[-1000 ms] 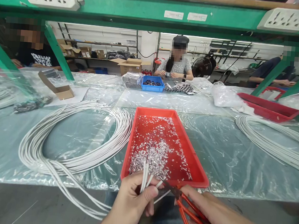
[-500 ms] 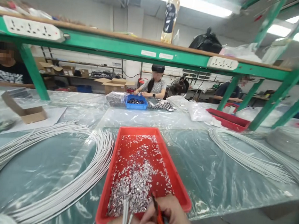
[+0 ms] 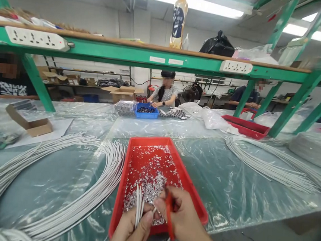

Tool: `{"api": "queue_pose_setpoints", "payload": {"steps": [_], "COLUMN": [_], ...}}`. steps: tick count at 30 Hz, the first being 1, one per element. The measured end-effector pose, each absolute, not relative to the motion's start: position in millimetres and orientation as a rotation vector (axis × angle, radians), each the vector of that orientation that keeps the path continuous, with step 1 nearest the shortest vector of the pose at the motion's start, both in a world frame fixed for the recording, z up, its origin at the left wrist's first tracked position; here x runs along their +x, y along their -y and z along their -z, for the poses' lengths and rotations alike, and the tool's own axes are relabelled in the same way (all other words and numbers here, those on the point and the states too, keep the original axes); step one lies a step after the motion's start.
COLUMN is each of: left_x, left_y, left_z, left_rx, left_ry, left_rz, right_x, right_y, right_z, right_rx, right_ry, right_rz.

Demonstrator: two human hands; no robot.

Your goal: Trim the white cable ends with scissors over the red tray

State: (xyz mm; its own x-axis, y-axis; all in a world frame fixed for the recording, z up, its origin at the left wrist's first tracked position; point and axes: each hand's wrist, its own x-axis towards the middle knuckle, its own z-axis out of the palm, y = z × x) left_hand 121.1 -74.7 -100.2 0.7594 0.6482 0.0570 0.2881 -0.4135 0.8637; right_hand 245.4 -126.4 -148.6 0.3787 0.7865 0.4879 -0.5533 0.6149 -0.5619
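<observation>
My left hand (image 3: 131, 226) is closed around several thin white cables (image 3: 138, 205), whose ends stand up above its fingers. Close beside it, my right hand (image 3: 183, 214) grips an orange-red-handled tool (image 3: 170, 219) with a dark tip; its exact kind is blurred. The right thumb and fingertip meet the left fingers at a single white cable end. Both hands are over the near end of a red tray (image 3: 195, 202), which holds many small shiny silver scraps (image 3: 151, 183).
A large coil of white cable (image 3: 114, 169) lies left of the tray, and another coil (image 3: 269, 163) lies to the right. An opened small cardboard box (image 3: 40, 127) sits at the left. A green shelf frame (image 3: 126, 55) crosses above the table. Across it, a person (image 3: 167, 93) works at a blue tray (image 3: 146, 114).
Both hands have risen and moved farther over the tray, still close together. The tool has come up with the right hand, and more of both hands shows.
</observation>
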Motion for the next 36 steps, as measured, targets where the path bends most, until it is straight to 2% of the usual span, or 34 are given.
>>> {"api": "queue_pose_setpoints", "payload": {"steps": [3,5,10,17,22,24,26,31,33,36], "left_x": [121,121,126,130,125,123,122,126,128,128], "left_y": [70,72,86,83,84,85,85,85,86,86], "left_z": [97,93,86,96,97,97,96,91,89,88], "left_rx": [1.819,1.729,1.719,2.034,1.906,1.833,1.783,1.659,1.613,1.616], "left_ry": [-0.397,-0.308,-0.575,-0.736,-0.634,-0.611,-0.627,-0.613,-0.631,-0.653], "left_rz": [-0.209,-0.192,-0.498,-0.877,-0.795,-0.729,-0.718,-0.816,-0.846,-0.892], "right_x": [243,244,254,252,254,262,272,300,308,314], "right_y": [126,124,125,126,113,108,105,97,94,96], "right_z": [143,139,130,136,143,143,144,150,152,156], "right_rx": [-0.084,-0.023,-0.365,-0.473,-0.132,-0.077,-0.262,-1.332,-1.483,-1.429], "right_ry": [0.818,0.805,0.97,0.954,0.912,0.95,1.032,1.265,1.317,1.428], "right_rz": [-1.245,-1.349,-0.829,-0.75,-1.285,-1.327,-1.149,-0.361,-0.207,-0.226]}}
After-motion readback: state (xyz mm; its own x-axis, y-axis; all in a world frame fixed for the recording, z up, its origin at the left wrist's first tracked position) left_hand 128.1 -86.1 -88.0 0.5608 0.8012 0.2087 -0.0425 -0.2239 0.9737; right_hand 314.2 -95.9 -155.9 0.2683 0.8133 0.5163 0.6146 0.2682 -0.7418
